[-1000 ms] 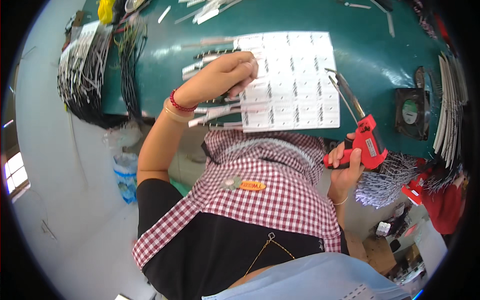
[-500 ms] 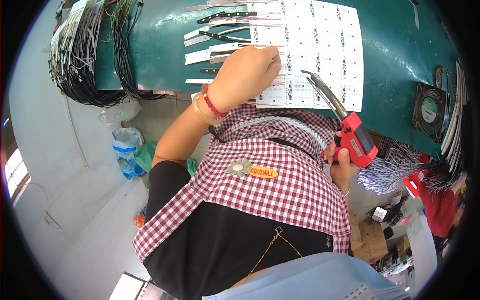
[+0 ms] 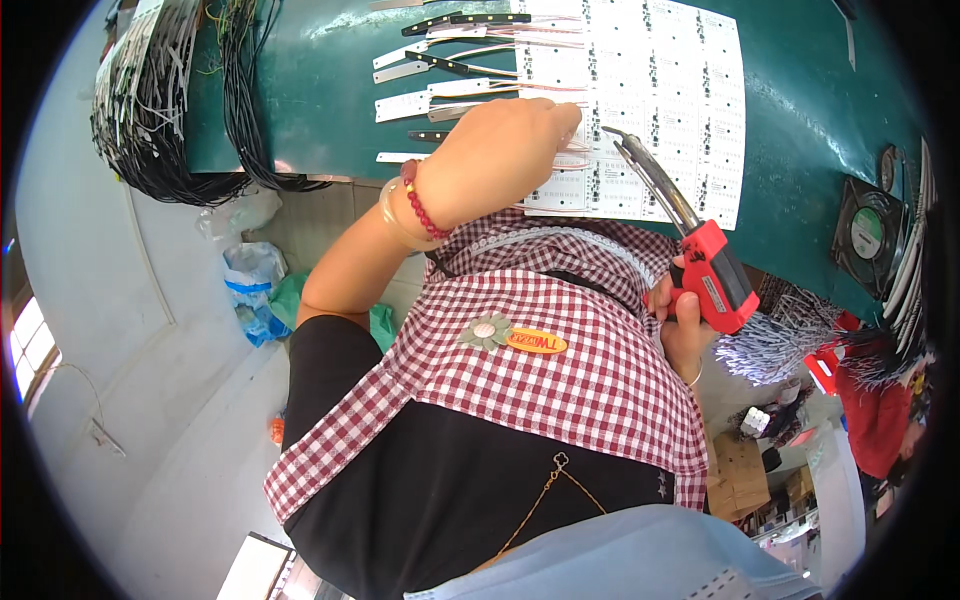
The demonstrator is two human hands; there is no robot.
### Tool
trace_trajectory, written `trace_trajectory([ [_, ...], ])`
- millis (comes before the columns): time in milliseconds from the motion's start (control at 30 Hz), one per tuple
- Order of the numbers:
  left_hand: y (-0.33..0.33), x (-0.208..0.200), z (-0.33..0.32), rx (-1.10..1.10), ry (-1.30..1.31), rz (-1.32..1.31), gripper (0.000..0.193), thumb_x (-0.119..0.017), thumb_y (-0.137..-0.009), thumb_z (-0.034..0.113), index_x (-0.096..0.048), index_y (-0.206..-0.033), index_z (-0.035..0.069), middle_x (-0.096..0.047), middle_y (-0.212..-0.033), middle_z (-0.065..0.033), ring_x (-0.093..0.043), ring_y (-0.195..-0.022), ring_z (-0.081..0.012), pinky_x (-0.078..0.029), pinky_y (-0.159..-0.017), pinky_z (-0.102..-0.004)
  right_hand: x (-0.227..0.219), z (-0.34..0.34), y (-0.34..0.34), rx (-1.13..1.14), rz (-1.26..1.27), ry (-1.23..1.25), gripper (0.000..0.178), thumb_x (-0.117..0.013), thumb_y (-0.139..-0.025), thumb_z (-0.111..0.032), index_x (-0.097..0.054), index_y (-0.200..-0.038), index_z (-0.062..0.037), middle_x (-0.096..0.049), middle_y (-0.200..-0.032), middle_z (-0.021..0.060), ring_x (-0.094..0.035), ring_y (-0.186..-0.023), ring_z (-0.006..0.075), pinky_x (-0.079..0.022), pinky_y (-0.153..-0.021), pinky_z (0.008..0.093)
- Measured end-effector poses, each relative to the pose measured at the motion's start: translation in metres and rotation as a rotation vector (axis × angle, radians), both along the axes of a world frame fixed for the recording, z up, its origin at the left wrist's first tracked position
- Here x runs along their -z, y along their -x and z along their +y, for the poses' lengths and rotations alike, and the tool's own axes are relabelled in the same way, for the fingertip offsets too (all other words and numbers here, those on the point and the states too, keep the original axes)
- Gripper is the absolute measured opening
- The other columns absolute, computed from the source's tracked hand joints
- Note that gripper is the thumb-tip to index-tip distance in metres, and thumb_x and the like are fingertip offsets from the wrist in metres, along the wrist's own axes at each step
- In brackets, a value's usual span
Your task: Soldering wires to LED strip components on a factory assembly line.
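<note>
My left hand [image 3: 500, 155], with a red bead bracelet and a bangle at its wrist, is closed over the left part of a white circuit board sheet [image 3: 670, 110]. Its fingertips are pinched together; what lies between them is too small to make out. Thin wires [image 3: 562, 40] run from the sheet to small black and white strips [image 3: 403, 106] on the left. My right hand [image 3: 686, 318] is wrapped round the handle of a red soldering gun [image 3: 718, 280]. The gun's bent metal tip is above the sheet, just right of my left fingertips.
The green table [image 3: 800, 120] carries bundles of black cables [image 3: 250, 130] at left and a square black fan [image 3: 868, 232] at right. More wire bundles [image 3: 770, 345] hang by the table's right edge. Plastic bags [image 3: 250, 275] and a cardboard box [image 3: 738, 478] are lower down.
The board sheet and strips appear slightly further right in the picture, and my left hand with them. The soldering gun's tip is now closer to my left fingertips. Both hands keep their grips.
</note>
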State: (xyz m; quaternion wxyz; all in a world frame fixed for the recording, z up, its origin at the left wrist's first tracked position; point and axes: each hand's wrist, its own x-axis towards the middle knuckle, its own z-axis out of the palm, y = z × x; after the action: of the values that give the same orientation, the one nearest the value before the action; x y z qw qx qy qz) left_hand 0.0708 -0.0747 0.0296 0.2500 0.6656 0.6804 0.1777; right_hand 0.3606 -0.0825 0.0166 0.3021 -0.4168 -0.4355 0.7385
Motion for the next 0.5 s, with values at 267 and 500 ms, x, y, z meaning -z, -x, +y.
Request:
trace_trajectory([
  [267,-0.009,-0.003,0.002,-0.134,0.042,-0.006,0.009,-0.056,-0.078,0.011,-0.054,-0.077,0.002,-0.057,-0.069,-0.0143,-0.057,-0.066,-0.0317,-0.044,-0.057,-0.0399,-0.002,-0.001,-0.001,-0.009,-0.052,0.004,0.049,-0.06,-0.085,-0.039,-0.047,-0.11,0.0018,-0.048,-0.07,0.003,-0.043,-0.056,0.0096,-0.037,-0.053,0.0245],
  [500,-0.021,0.015,-0.007,-0.261,-0.169,-0.013,0.007,-0.061,-0.074,0.009,-0.055,-0.075,0.005,-0.058,-0.069,-0.0087,-0.057,-0.066,-0.0265,-0.044,-0.055,-0.0358,-0.003,0.002,-0.001,-0.07,-0.07,-0.004,0.045,-0.059,-0.086,-0.04,-0.049,-0.101,0.0019,-0.047,-0.068,0.0024,-0.043,-0.057,0.0095,-0.035,-0.052,0.0229],
])
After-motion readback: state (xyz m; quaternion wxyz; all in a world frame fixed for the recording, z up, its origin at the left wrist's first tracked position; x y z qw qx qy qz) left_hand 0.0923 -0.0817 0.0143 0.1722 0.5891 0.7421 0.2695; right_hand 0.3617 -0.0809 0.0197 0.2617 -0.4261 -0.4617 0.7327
